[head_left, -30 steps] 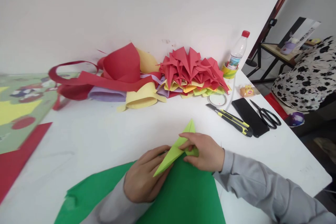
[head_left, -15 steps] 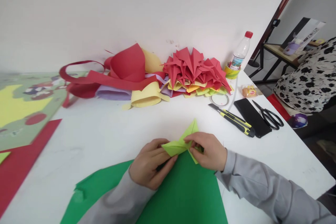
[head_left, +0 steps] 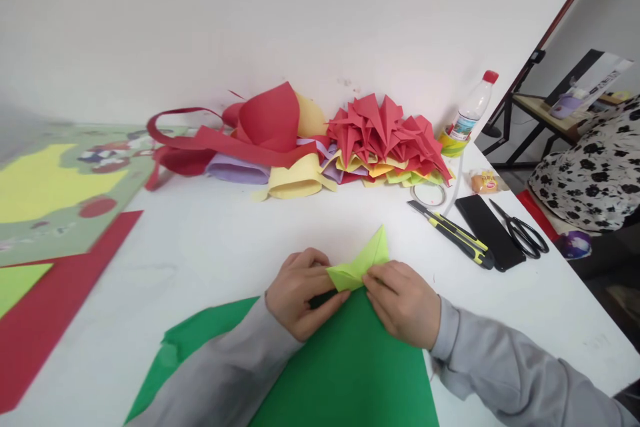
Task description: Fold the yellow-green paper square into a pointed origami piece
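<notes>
A light green folded paper piece sits between both my hands, its pointed tip sticking up and away from me. My left hand pinches its left corner with curled fingers. My right hand presses and grips its right side, fingers closed on it. Both hands rest over a large dark green paper sheet on the white table.
Against the wall lie curled red, yellow and purple paper and a pile of folded red paper shapes. To the right are a tape roll, a utility knife, a black case, scissors and a bottle. Red paper lies left.
The long pointed flap of the light green piece has been folded in, making it shorter. Both hands have closed in on it, and the view has shifted slightly.
</notes>
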A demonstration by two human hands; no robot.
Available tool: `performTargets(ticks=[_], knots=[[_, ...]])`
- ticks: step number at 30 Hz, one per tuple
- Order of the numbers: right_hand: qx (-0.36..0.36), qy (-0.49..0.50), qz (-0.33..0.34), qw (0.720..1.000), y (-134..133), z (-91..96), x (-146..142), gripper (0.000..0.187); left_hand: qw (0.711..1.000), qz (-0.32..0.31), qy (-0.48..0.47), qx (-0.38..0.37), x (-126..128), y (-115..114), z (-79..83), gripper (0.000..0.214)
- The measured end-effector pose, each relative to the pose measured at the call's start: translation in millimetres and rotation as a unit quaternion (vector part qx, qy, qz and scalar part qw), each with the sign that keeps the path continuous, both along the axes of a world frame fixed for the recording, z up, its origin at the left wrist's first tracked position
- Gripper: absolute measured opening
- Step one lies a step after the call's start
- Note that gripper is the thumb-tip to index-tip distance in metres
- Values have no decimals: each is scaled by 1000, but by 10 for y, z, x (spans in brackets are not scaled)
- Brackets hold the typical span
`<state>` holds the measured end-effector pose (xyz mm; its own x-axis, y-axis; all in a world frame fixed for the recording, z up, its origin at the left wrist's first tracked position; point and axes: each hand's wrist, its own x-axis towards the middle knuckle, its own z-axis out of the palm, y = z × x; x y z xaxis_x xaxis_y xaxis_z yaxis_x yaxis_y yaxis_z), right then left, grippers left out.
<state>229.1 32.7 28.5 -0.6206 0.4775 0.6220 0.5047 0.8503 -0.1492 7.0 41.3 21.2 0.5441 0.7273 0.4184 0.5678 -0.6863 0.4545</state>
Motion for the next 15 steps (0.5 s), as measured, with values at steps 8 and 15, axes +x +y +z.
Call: performTargets(ticks=[8,15], knots=[[-68,32,4,997,12,38,12,20,996,-33,38,72,-13,-41,-91,28],[-140,51,9,989,15,39,88,25,994,-18,62,87,54,-96,-71,32]])
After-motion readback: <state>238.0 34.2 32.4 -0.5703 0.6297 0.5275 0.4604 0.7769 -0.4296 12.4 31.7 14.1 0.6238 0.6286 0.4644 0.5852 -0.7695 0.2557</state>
